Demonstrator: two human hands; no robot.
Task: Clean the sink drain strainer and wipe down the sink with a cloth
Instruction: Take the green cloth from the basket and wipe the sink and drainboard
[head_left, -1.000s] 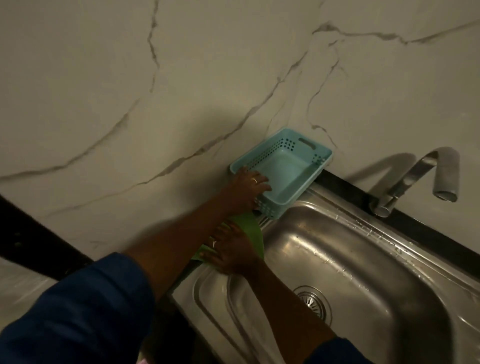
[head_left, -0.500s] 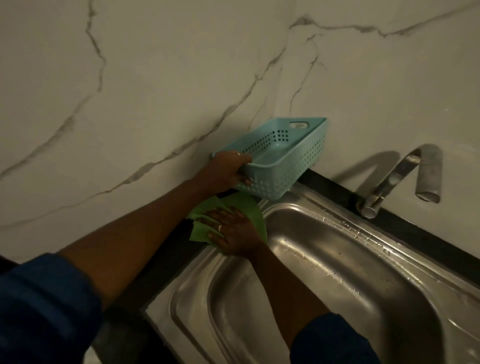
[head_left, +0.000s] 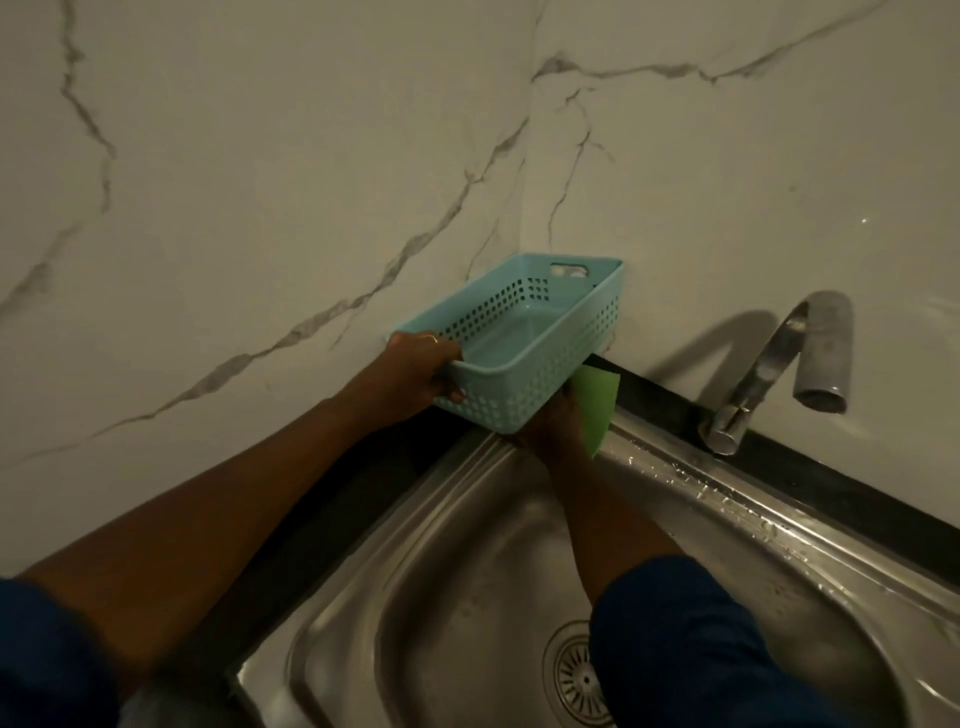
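My left hand (head_left: 415, 371) grips the near end of a light blue perforated plastic basket (head_left: 524, 343) and holds it lifted off the counter, against the marble wall. Under the basket my right hand (head_left: 553, 423) presses a green cloth (head_left: 597, 405) on the back left corner of the sink rim; the basket hides most of its fingers. The steel sink (head_left: 467, 545) lies below. Its round drain strainer (head_left: 574, 675) sits in the basin floor, partly covered by my right sleeve.
A steel tap (head_left: 779, 364) stands at the back right on a black counter strip (head_left: 810, 483). Water drops lie on the sink's back rim (head_left: 691, 478). The white marble wall (head_left: 311, 156) rises right behind.
My left hand has lifted the basket off the counter and holds it raised. My right hand has slid the cloth right along the back of the sink, under the basket.
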